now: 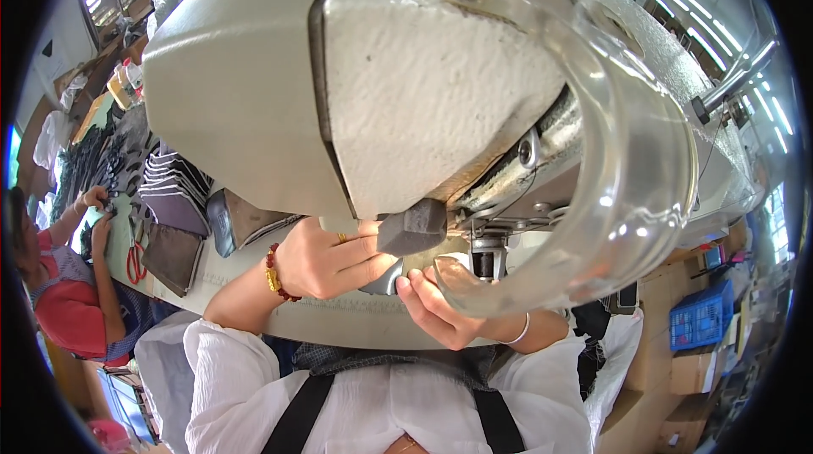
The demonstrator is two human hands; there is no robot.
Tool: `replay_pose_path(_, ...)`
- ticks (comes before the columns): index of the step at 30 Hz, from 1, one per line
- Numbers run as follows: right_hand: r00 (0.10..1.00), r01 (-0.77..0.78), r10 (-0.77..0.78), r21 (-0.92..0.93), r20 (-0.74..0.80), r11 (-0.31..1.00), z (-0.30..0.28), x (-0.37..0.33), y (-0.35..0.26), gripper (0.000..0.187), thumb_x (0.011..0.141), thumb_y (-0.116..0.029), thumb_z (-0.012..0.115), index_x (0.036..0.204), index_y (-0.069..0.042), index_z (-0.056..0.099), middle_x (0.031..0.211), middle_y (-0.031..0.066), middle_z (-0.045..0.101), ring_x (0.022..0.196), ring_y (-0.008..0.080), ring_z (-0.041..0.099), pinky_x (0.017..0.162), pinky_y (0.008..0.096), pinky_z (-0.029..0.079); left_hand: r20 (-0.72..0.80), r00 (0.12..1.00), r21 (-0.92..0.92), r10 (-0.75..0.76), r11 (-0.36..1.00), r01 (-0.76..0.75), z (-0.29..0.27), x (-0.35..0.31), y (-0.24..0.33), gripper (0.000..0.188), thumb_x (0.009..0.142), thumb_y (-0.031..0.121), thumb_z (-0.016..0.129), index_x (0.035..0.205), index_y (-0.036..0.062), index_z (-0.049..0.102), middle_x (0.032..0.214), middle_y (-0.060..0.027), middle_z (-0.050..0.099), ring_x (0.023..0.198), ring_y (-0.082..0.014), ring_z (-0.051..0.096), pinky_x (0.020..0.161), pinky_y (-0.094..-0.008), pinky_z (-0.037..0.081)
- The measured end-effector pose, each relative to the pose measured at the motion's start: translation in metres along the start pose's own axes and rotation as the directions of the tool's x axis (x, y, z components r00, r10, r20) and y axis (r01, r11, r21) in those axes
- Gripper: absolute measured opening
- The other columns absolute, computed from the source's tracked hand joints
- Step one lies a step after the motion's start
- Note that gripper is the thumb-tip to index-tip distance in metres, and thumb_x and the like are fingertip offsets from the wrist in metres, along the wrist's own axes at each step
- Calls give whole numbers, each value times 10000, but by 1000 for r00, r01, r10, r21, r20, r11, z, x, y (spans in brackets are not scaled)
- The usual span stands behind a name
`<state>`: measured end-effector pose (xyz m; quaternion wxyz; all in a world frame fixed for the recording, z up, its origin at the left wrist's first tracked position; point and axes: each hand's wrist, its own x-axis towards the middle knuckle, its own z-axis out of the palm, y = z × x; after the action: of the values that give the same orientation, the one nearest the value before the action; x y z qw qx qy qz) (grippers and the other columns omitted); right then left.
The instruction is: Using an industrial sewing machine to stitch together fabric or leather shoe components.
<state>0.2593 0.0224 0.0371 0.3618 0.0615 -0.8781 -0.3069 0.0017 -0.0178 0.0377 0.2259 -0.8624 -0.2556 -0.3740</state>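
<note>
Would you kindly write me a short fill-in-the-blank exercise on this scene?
1. Behind the left hand, the wrist wears a red-and-gold beaded ____.
2. The curved, clear plastic guard is mounted on an off-white metal sewing ____.
3. The red-handled scissors lie to the ____ of the left hand.
4. The blue plastic crate appears on the picture's ____ side.

Missing words: bracelet; machine; left; right.

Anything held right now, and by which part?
Right grip is at the near edge of the grey piece; pinched or just steadied, can't tell. Left grip: fingertips partly hidden by the dark grey block, can't tell.
</note>
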Motion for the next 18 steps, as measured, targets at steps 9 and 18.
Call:
replay_pose_path(9,946,310,-255,-329,199,892,5,-4,13,338,773,20,730,1109,55,740,1124,122,718,1055,219,710,970,294,594,-27,990,117,-140,983,142,31,-35,2,261,725,116,752,983,136,790,950,-25,751,756,-145,703,574,-322,528)
replay_pose_path(18,661,748,-388,-606,642,272,4,-7,17,338,876,-98,684,1182,44,714,1162,147,718,1094,296,703,997,435,565,36,933,-87,-359,929,361,54,-57,-6,217,797,62,780,1009,108,792,1078,-104,756,912,-294,731,753,-414,604)
